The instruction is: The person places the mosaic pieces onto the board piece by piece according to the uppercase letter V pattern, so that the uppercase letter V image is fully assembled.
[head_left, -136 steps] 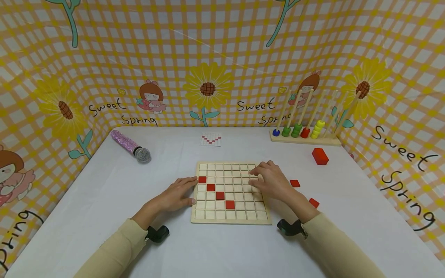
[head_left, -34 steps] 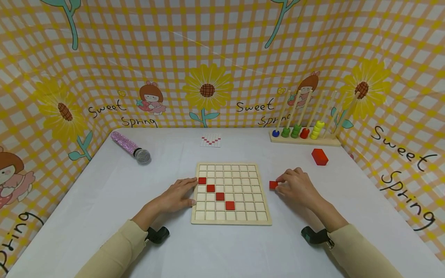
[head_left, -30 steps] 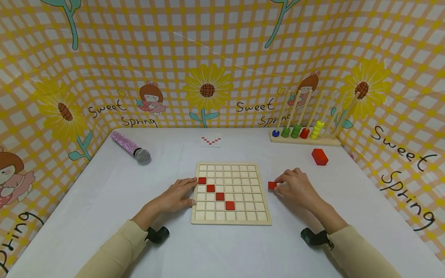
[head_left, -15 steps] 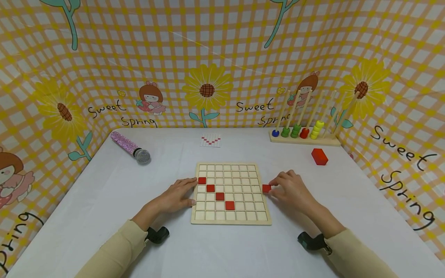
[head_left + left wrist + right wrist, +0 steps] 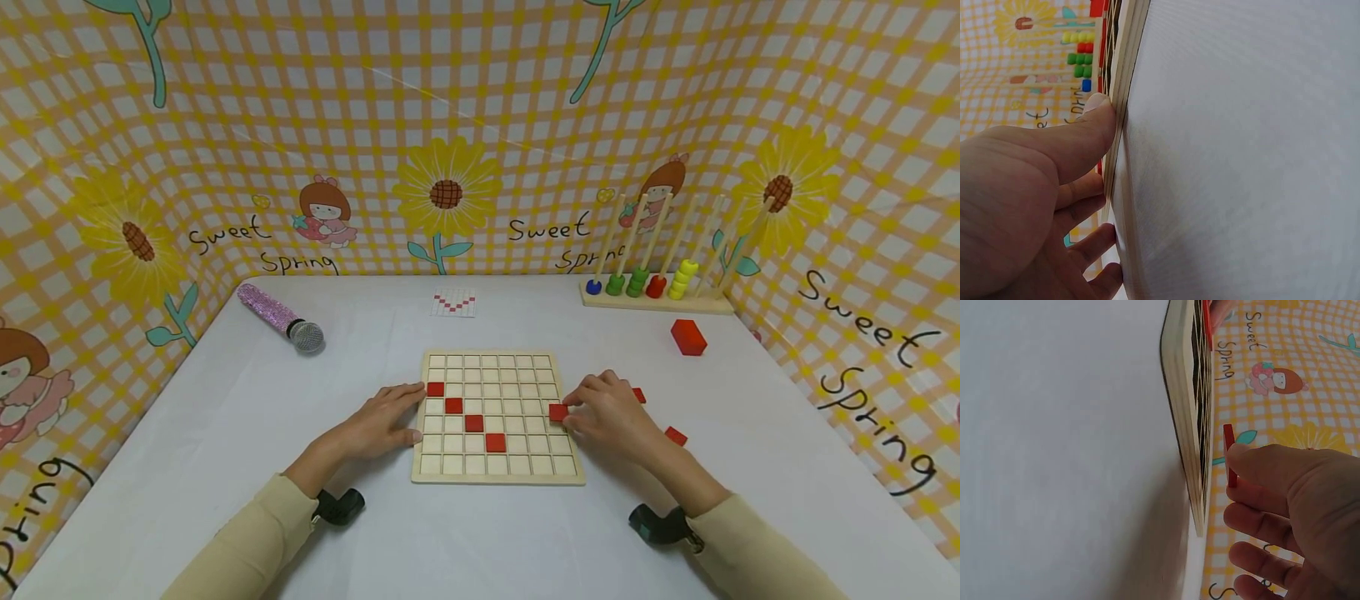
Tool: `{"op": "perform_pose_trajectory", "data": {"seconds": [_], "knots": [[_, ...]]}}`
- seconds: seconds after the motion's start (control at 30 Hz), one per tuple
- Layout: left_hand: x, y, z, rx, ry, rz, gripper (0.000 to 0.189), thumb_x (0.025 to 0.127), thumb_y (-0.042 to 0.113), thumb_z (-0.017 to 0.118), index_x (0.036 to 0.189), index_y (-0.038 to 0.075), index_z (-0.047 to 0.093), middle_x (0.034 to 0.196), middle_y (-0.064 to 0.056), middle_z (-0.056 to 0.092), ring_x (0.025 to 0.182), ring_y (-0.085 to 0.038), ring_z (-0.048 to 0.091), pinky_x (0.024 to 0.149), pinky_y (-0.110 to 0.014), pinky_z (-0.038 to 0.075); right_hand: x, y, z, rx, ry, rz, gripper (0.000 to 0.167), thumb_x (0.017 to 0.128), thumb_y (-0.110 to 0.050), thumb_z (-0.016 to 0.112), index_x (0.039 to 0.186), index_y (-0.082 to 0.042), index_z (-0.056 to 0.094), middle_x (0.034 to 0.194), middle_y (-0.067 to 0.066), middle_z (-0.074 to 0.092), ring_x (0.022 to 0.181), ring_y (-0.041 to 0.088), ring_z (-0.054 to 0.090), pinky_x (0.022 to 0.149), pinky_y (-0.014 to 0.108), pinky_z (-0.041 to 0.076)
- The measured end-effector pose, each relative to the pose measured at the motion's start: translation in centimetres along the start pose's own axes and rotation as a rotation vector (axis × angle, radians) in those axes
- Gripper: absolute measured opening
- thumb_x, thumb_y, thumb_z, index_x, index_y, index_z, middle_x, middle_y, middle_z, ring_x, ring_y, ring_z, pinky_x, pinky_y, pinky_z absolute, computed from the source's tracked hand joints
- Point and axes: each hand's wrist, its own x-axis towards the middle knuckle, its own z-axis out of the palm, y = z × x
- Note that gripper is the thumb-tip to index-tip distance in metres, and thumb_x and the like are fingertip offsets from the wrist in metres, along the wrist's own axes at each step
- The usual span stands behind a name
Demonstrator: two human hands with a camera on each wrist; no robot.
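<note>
Head view, left hand (image 5: 378, 421): fingers extended, tips and thumb touching the grid board (image 5: 498, 479) along its left edge.
Head view, right hand (image 5: 611, 417): pinching a red tile (image 5: 558, 412) above the board's right-hand column.
Head view, set tiles (image 5: 474, 423): four, running diagonally from the board's left edge toward its near edge.
Head view, room: bench (image 5: 480, 542) stretches from the board's near edge to the picture's bottom; more separates its far edge from the pattern card (image 5: 453, 302).
Head view, loose tiles (image 5: 676, 436): two right of the board, partly covered by right hand and forearm.
Left wrist view, grid board: edge-on, cut off at the top, squares hard to read.
Right wrist view, red tile: side-on, just apart from the board's face, partly hidden by the thumb.
</note>
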Motion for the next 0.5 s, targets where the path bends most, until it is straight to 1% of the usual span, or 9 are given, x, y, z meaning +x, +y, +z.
{"op": "perform_pose_trajectory", "data": {"seconds": [0.13,0.27,0.5], "knots": [[0.0,0.0,0.0,-0.001,-0.002,-0.005,0.068,0.090,0.026,0.063,0.146,0.002,0.033,0.154,-0.014,0.028,0.140,-0.037,0.026,0.112,-0.056,0.025,0.3,-0.5,0.4,0.001,-0.006,-0.001,0.024,0.075,-0.026,0.078,0.093,-0.011,0.073,0.093,0.001,0.065,0.090,0.019,0.047,0.076,0.033,0.038],[0.0,0.0,0.0,-0.003,-0.003,-0.006,0.068,0.090,0.026,0.063,0.146,0.003,0.033,0.155,-0.014,0.028,0.141,-0.037,0.026,0.112,-0.056,0.024,0.5,-1.0,0.7,0.006,-0.006,-0.006,0.023,0.075,-0.027,0.078,0.092,-0.011,0.073,0.092,0.000,0.065,0.089,0.018,0.046,0.075,0.032,0.037],[0.0,0.0,0.0,-0.003,-0.003,-0.006,0.068,0.090,0.026,0.063,0.146,0.002,0.033,0.155,-0.013,0.028,0.141,-0.037,0.026,0.112,-0.056,0.024,0.9,-2.0,1.1,0.011,-0.028,-0.010,0.021,0.077,-0.026,0.077,0.092,-0.012,0.074,0.092,0.000,0.065,0.089,0.017,0.047,0.075,0.030,0.035]]}}
